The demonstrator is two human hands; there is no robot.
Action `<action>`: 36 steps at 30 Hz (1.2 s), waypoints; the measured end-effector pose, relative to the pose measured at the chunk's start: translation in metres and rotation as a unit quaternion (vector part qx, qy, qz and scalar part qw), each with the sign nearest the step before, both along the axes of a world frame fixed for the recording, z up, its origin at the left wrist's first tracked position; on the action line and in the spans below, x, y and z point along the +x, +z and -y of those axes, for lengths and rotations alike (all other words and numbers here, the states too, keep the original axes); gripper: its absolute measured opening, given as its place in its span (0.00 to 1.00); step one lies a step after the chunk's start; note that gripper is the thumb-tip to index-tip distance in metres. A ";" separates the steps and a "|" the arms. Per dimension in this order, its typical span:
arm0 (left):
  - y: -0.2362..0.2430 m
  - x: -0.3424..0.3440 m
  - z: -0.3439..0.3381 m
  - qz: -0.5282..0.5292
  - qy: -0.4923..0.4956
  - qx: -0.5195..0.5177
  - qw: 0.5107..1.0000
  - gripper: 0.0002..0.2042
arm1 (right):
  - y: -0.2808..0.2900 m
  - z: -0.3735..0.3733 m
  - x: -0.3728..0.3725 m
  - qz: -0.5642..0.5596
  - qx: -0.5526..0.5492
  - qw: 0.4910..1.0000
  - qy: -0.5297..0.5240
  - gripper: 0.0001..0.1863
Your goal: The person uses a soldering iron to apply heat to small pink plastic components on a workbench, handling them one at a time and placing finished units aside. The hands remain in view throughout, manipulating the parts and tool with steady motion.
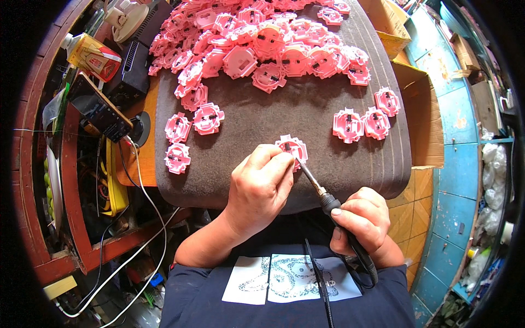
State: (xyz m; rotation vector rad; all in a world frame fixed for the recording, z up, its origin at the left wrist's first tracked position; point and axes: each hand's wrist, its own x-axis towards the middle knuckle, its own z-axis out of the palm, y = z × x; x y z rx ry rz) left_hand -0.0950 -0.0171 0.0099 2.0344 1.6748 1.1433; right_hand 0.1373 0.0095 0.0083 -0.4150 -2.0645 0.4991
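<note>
In my right hand (362, 221) is a soldering iron (330, 202) with a black handle, its metal tip angled up and left to a pink plastic part (291, 146) near the mat's front edge. My left hand (261, 179) is closed in a pinch at the near left side of that same part, partly covering it. What the left fingertips hold, if anything, is too small or hidden to make out. The part carries small black pieces and lies on the dark grey mat (262, 117).
A large heap of similar pink parts (240, 60) covers the mat's far side. Loose ones (178, 158) lie at left, and several more (348, 125) at right. Left of the mat are a propped phone (98, 106), a bottle (94, 56) and white cables (145, 188). A cardboard box (421, 115) stands at right.
</note>
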 end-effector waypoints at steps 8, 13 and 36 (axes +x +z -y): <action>0.001 0.001 0.000 0.001 0.000 -0.002 1.000 0.08 | 0.000 0.004 0.009 -0.010 -0.029 0.999 -0.028 0.19; 0.001 0.001 0.000 -0.002 0.002 -0.004 1.000 0.08 | -0.002 0.004 0.000 -0.035 -0.065 0.995 -0.064 0.22; 0.001 0.000 0.000 0.010 -0.006 -0.003 1.000 0.09 | -0.006 -0.036 -0.058 0.059 -0.129 0.990 -0.023 0.31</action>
